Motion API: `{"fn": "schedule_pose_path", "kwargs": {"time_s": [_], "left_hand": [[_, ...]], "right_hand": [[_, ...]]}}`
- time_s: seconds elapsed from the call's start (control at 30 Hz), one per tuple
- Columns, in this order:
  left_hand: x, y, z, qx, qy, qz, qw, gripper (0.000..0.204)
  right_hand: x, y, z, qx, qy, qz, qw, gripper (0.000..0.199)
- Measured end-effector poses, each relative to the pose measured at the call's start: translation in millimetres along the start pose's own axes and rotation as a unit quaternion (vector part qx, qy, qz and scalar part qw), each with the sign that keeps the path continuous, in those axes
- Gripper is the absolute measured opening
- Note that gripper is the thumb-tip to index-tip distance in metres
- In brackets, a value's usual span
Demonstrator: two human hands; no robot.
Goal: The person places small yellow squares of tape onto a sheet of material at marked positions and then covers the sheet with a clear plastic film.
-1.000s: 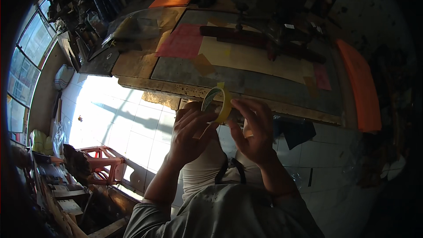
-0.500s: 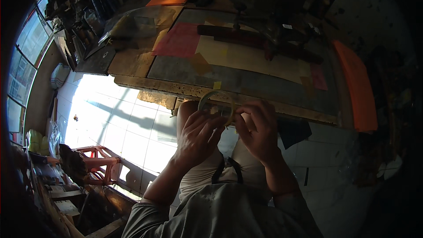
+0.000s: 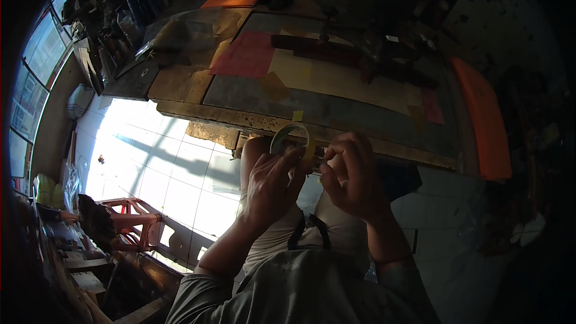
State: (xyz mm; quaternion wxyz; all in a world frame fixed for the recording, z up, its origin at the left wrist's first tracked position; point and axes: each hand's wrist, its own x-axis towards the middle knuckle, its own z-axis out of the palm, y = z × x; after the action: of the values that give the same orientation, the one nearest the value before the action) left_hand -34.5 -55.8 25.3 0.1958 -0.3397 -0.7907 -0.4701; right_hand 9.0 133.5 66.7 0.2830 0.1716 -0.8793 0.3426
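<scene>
My left hand [image 3: 270, 183] grips a roll of yellowish tape [image 3: 310, 146] by its near side, fingers and thumb closed on the ring. The roll stands tilted above my knees, just in front of the table edge. Close to its right side is my right hand [image 3: 354, 174], fingers loosely curled. Its thumb and index fingertips are slightly apart, a small gap from the roll; I make out nothing between them. A small yellow piece [image 3: 297, 116] is at the table edge just beyond the roll.
Ahead is a worktable [image 3: 240, 99] with pink paper [image 3: 246, 54], a long cream sheet [image 3: 336, 81] and a dark bar-shaped tool [image 3: 318, 47]. Orange sheets [image 3: 480, 120] hang over its right end. A reddish frame [image 3: 135, 225] stands on the floor at left.
My right hand's fingertips have drawn slightly away from the tape roll, and its thumb and index finger have parted a little. The left hand keeps its hold, with the roll turned slightly.
</scene>
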Motion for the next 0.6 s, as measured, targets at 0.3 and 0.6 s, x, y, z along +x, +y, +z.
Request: {"fn": "schedule_pose_path", "kwargs": {"time_s": [0.3,0.6], "left_hand": [[-2,12,2,-0.003,0.018,0.023,1.0,0.035],[-4,13,6,0.023,0.018,0.031,0.999,0.045]], "right_hand": [[-2,2,4,-0.007,0.085,-0.04,0.996,0.025],[-2,6,12,0.042,0.125,-0.025,0.991,0.024]]}}
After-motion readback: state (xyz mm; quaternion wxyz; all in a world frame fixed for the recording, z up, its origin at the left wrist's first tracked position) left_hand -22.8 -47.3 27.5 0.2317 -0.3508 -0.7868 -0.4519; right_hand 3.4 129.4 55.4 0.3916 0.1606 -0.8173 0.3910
